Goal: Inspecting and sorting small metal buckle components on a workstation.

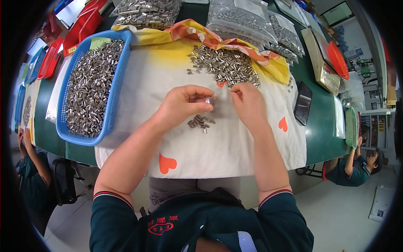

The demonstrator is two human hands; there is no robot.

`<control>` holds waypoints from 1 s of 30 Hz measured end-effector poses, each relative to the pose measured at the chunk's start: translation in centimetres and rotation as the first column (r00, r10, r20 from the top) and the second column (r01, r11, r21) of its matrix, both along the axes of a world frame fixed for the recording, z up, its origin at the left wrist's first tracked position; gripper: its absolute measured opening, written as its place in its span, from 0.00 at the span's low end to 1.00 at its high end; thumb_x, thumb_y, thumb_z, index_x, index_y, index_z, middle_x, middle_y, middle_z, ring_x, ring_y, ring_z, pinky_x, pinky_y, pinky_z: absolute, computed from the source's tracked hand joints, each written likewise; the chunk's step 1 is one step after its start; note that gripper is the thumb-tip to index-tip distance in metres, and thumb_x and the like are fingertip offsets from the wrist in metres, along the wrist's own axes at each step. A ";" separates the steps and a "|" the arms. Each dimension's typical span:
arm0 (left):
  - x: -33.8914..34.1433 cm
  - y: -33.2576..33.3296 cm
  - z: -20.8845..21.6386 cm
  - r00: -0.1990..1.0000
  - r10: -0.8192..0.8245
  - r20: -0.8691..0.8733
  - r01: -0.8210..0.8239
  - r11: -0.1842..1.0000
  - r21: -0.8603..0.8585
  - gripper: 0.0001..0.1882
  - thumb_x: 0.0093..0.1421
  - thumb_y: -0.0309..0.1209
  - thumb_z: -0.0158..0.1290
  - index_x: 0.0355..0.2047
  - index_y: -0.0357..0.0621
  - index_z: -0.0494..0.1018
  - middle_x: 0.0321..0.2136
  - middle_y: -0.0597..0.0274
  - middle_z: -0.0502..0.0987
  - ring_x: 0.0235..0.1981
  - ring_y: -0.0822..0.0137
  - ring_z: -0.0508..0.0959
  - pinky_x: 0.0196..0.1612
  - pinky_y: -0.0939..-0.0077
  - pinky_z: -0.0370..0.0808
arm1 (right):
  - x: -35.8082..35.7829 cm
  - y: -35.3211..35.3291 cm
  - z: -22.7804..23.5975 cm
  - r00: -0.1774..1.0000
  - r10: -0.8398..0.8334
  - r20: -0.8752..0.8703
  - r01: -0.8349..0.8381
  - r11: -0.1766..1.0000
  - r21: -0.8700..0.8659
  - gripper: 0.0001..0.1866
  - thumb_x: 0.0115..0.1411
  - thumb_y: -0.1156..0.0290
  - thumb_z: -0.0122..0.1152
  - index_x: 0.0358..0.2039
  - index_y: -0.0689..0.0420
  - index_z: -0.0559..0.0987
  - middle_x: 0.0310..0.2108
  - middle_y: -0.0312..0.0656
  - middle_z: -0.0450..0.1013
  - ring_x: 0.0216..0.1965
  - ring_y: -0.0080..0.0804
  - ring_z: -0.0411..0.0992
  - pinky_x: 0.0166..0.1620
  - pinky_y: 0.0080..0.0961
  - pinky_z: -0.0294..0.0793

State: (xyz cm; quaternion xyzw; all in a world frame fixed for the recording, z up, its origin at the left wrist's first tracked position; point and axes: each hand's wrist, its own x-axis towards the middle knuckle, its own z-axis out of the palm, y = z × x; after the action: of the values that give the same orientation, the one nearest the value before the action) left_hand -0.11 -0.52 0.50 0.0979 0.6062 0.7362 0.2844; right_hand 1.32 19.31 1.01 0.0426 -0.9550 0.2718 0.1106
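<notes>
My left hand point(182, 104) is closed, with a short shiny metal cylinder point(210, 101) pinched between thumb and fingertips. Across a small gap, my right hand point(250, 105) has its thumb and fingers drawn together. Whatever it may hold is too small or hidden to make out. Just beyond the right hand lies a large pile of small metal sleeves point(228, 63). A smaller group of the same sleeves point(200, 122) rests on the white cloth point(222, 155) below and between my hands. To the left, a blue plastic basket point(61, 113) is filled with many more of them.
Clear bags of metal parts point(237, 19) stand along the back, behind a yellow and orange cloth edge point(184, 29). A black phone point(303, 103) lies at the right on the green table point(327, 147). Red bins point(86, 25) sit back left. Other people work at both sides.
</notes>
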 end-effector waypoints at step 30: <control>0.0 0.2 -0.4 0.999 0.004 -0.043 -0.009 0.995 -0.098 0.16 0.48 0.22 0.57 0.39 0.34 0.72 0.28 0.65 0.75 0.30 0.80 0.73 0.33 0.86 0.71 | 1.4 -1.1 2.1 0.933 0.207 0.294 -0.040 0.871 -0.489 0.07 0.48 0.74 0.56 0.29 0.59 0.75 0.27 0.41 0.73 0.27 0.29 0.70 0.31 0.23 0.69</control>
State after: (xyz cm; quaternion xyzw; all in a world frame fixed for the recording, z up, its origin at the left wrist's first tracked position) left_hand -0.07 -0.30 0.05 0.0975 0.6477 0.7044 0.2735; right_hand 2.70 18.18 3.16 0.0289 -0.8587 0.5075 -0.0650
